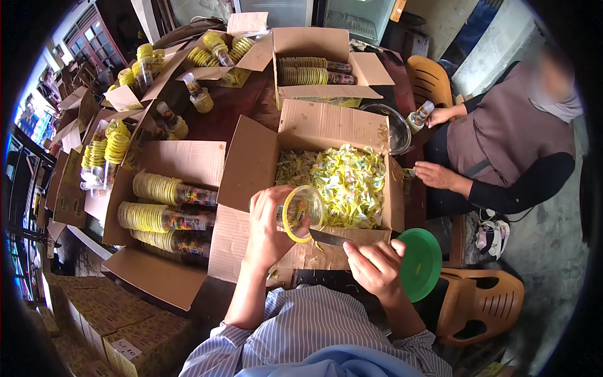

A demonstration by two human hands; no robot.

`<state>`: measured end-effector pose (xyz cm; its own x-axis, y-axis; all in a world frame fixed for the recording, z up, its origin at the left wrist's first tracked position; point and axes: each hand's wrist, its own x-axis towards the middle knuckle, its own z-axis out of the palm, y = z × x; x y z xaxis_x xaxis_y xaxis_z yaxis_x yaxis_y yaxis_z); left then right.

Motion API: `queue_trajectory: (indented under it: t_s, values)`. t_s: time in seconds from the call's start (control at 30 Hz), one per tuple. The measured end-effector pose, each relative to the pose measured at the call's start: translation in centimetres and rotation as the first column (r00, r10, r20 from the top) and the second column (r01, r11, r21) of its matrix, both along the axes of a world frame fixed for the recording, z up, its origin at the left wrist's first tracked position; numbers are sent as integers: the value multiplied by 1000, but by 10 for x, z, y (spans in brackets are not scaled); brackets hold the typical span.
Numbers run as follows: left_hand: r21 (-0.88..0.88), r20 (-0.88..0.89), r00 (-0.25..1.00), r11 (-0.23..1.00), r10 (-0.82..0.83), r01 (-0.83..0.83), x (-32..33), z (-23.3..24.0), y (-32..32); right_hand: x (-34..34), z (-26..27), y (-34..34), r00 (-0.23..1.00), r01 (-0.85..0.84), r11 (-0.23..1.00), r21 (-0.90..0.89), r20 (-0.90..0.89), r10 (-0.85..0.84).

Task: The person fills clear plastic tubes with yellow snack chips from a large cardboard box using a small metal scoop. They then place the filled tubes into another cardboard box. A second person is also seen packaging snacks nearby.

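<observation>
My left hand (268, 226) grips a clear printed plastic cup (304, 212) with a yellow rim, tilted so its mouth faces right. In my right hand (374, 264) is a knife (330, 238); its flat metal blade reaches the lower edge of the cup's rim. Both hands are over the near flap of an open cardboard box (332, 120). Many yellow-green and white wrapper-like pieces (351, 181) fill that box. A green plastic basin (419, 268) lies just right of my right hand.
Boxes with stacked yellow-rimmed cups (143, 217) stand at left and far side (304, 75). A metal bowl (400, 127) is beyond the box. A co-worker (504, 127) sits at right, one hand at a small cup stack (420, 115). An orange chair (485, 301) stands near right.
</observation>
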<state>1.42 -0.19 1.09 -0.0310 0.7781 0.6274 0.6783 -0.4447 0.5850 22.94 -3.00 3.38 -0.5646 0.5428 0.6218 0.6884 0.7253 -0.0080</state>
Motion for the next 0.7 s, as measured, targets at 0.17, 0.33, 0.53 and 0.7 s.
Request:
queue_trajectory:
  t_s: [0.17,0.33,0.53,0.7]
  values:
    - [15,-22,999,1000,-28,28,-1,4,-1,3,2,0,1000,-16,999,43,20,15]
    - [23,-18,998,998,-66,66,-1,11,0,5,3,2,999,-33,999,40,19,33]
    - [39,-50,995,995,-90,92,0,9,2,2,6,-2,998,-41,999,-17,-40,41]
    - [54,-64,995,996,-71,75,1,11,-1,3,7,-7,1000,10,1000,-9,5,-10]
